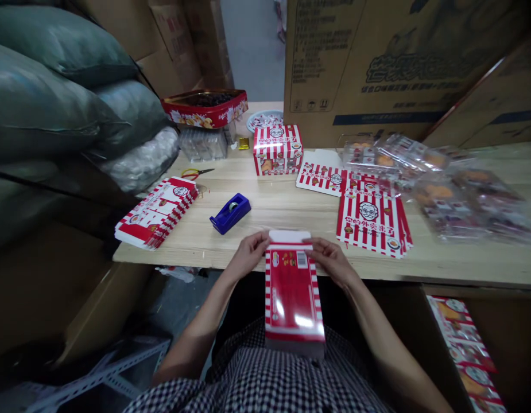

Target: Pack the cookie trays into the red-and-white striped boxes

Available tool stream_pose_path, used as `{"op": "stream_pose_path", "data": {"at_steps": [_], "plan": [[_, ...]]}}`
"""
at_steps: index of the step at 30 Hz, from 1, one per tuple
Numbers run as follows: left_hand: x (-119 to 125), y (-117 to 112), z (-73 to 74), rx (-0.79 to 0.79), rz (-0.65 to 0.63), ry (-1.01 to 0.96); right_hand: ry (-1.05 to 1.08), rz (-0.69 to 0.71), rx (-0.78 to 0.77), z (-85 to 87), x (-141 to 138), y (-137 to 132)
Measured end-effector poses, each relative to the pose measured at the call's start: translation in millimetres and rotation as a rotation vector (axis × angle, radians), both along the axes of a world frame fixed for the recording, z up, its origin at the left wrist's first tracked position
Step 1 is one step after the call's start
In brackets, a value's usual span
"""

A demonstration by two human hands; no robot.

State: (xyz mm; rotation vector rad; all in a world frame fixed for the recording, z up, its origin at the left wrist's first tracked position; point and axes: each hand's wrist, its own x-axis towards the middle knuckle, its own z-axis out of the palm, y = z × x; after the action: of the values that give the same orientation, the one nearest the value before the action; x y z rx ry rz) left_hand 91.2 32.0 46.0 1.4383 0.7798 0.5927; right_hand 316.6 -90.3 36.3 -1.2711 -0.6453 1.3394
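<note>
Here, the left hand [249,252] and right hand [332,259] pinch opposite sides of a box [291,295] at its far end, its long axis running back toward the checked shirt [286,381].

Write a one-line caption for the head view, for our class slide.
Left hand and right hand hold a striped carton at a table bearing a blue tape dispenser.

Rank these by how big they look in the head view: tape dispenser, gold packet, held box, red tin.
1. Held box, helped by being nearest the camera
2. Red tin
3. Tape dispenser
4. Gold packet
</note>
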Motion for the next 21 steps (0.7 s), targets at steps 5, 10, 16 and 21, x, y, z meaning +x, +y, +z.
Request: {"op": "stream_pose_path", "data": {"at_steps": [5,10,16,21], "plan": [[-12,-29,-19.5,-0.301,0.094,-0.087,0.007,-0.025,-0.051,-17.7,-10,-32],[-11,-26,-15.7,-0.414,0.048,-0.088,-0.024,-0.102,-0.033,-23.6,-8,-25],[-3,-36,-21.2,-0.413,0.158,-0.136,-0.011,-0.219,0.01,-34.1,-17,-22],[-1,-43,-28.1,-0.366,0.197,-0.152,0.074,-0.079,0.072,-30.9,-13,-18]]}}
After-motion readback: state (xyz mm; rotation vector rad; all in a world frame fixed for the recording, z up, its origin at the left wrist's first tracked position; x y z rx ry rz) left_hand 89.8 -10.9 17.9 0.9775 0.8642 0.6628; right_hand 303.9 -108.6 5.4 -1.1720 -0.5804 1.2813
